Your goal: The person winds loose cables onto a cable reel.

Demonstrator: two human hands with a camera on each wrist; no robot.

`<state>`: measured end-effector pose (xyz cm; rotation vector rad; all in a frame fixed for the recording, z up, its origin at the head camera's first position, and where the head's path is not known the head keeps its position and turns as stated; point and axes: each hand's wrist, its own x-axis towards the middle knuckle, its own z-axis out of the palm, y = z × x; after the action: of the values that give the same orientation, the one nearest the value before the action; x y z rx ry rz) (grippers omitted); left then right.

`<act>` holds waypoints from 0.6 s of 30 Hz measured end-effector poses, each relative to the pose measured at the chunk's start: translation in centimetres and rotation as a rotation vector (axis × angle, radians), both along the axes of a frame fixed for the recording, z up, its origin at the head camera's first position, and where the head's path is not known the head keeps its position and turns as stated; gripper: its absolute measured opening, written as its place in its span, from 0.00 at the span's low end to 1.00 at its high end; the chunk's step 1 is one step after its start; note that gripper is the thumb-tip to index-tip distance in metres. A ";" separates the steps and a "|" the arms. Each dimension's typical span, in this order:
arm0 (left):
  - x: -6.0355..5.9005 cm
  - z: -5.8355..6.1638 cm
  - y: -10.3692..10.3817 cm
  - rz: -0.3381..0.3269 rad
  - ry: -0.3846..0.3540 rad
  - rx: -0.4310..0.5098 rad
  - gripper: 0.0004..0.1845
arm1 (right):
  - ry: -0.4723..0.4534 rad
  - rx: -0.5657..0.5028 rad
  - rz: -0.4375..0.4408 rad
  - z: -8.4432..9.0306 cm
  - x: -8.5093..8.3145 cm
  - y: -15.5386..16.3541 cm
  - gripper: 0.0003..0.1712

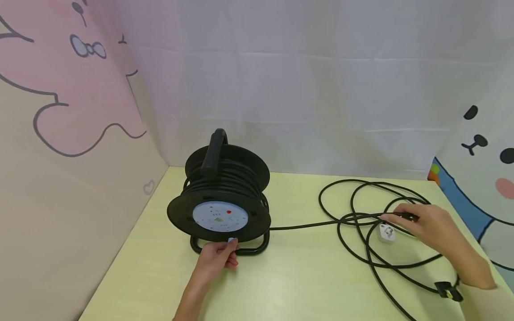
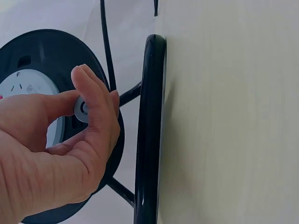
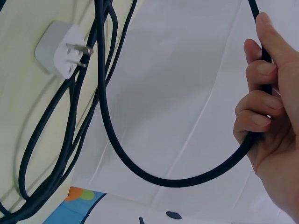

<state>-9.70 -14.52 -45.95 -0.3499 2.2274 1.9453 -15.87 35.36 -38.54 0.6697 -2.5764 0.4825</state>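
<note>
A black cable reel [image 1: 218, 196] with a pale socket face [image 1: 209, 216] stands on its tubular frame at the left of the table. At the lower rim of its front disc, my left hand [image 1: 217, 256] pinches a small grey knob [image 2: 81, 110] between thumb and fingers. From the reel the black cable [image 1: 301, 226] runs right to my right hand [image 1: 431, 227], whose fingers curl round it. Below that hand, in the right wrist view, the held cable hangs in a wide bend. A white plug [image 1: 387, 232] with metal prongs lies beside the right fingers among loose loops.
Several loose cable loops [image 1: 363, 266] spread over the right side of the pale yellow table [image 1: 289, 276]. A small black device [image 1: 449, 291] shows at the right wrist. Cloth with cartoon figures hangs behind and at both sides. The reel's black carrying handle [image 1: 213, 154] sticks up.
</note>
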 end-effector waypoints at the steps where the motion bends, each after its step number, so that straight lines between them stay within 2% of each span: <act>1: 0.0 0.0 -0.2 0.008 -0.004 0.010 0.19 | 0.001 -0.002 -0.008 0.1 0.0 0.2 0.10; 9: -0.2 0.0 -2.2 0.076 -0.037 0.040 0.18 | -0.001 -0.024 -0.029 0.8 0.7 1.3 0.13; 18: 0.2 0.2 -4.2 0.142 -0.054 0.000 0.19 | -0.025 -0.041 -0.051 1.1 1.6 1.6 0.12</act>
<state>-9.51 -18.76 -45.72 -0.5687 2.2239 1.9786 -14.28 36.99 -37.39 0.5860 -2.5932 0.5290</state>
